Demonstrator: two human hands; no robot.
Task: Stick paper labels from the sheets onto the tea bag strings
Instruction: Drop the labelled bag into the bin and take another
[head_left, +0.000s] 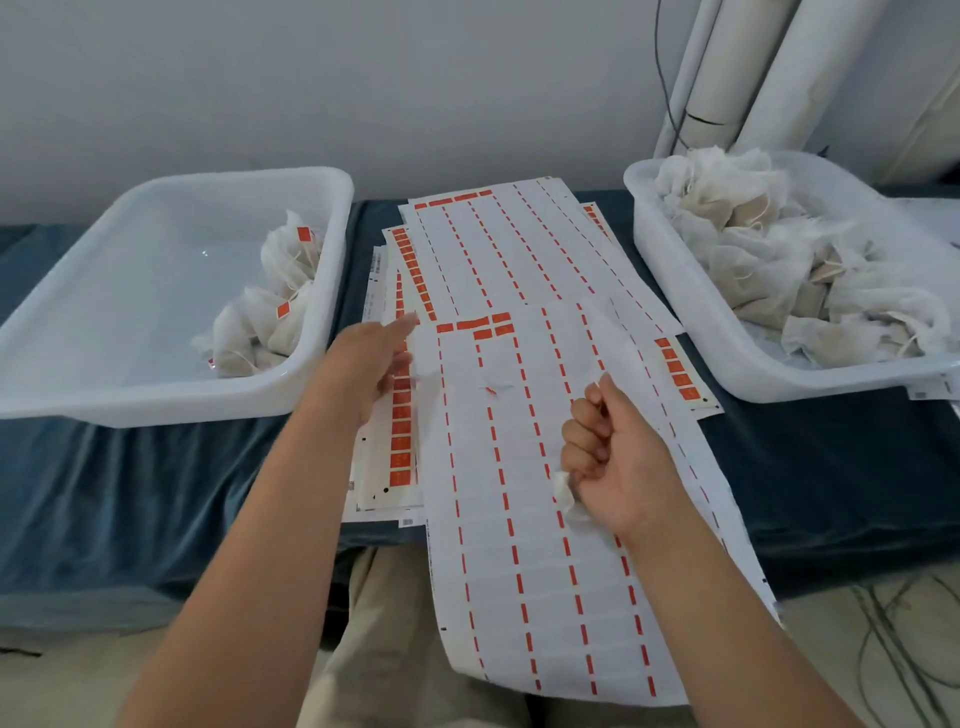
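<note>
Label sheets (519, 260) with orange labels lie stacked in the middle of the table. The nearest sheet (545, 545) hangs over the front edge, mostly peeled, with a few orange labels (480, 325) left at its top. My left hand (371, 358) reaches forward over the sheet's left edge with straight fingers and holds nothing. My right hand (608, 447) is curled over the sheet and grips a white tea bag (565, 493), which pokes out below the fingers. A bit of white string (496, 387) lies on the sheet between the hands.
A white tub (322, 208) on the left holds several labelled tea bags (275, 312). A white tub (675, 291) on the right is heaped with unlabelled tea bags (779, 249). Blue cloth (831, 467) covers the table. White pipes (753, 78) stand at the back right.
</note>
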